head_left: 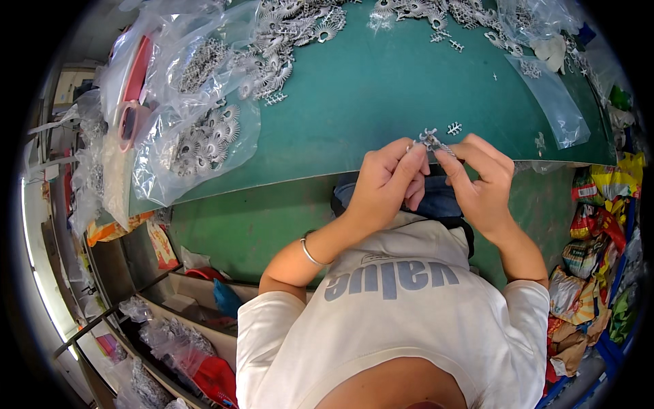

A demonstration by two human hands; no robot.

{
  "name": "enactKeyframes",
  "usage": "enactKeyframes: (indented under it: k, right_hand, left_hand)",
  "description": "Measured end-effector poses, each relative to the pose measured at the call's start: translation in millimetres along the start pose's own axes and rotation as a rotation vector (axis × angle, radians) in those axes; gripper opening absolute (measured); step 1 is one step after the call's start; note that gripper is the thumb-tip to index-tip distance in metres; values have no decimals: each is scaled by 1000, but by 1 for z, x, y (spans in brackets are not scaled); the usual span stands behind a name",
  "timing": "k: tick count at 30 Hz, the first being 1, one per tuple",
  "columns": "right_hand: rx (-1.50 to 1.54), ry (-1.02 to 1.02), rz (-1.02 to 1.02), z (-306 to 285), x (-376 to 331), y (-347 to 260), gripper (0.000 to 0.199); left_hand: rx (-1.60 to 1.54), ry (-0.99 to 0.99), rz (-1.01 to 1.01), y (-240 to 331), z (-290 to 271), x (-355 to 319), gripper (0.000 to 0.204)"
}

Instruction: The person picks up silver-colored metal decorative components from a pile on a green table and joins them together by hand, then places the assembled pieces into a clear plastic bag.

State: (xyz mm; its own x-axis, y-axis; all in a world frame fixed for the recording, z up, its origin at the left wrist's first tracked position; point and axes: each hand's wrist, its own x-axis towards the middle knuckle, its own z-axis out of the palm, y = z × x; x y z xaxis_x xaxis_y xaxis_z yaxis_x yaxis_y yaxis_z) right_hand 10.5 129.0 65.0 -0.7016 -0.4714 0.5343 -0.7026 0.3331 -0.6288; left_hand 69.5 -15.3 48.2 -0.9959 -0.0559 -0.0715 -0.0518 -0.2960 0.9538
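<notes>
Together, left hand (390, 178), right hand (482, 178), pinching metal piece (430, 140)

I am seeing a green counter (381, 102) stretching across the top. Clear plastic bags (197, 116) holding silvery fan-shaped metal pieces are lying at its left, and a loose heap of the same pieces (286, 31) is spreading along the far edge. One small branched piece (454, 127) is lying alone, with an empty clear bag (555, 109) beside it. Colourful snack packets (593, 232) are piling up at the right.
</notes>
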Motion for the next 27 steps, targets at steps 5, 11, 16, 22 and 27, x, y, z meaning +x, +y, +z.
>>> enactKeyframes:
  k: [5,11,16,22,27]
  right_hand:
    - [-149,67,-67,13,-6,-1,12]
    - [-164,41,-140,30,-3,-4,14]
    - [-17,24,-38,20,2,17,13]
    - [80,125,-144,29,5,26,20]
    - [190,135,-139,27,5,33,26]
  left_hand:
    - [98,33,-71,-1,6,-1,31]
    - [22,134,14,-13,7,4,32]
    - [-279,-48,-142,-6,-14,24,33]
    - [-190,157,140,-23,13,23,29]
    - [-192,164,158,-24,17,22,27]
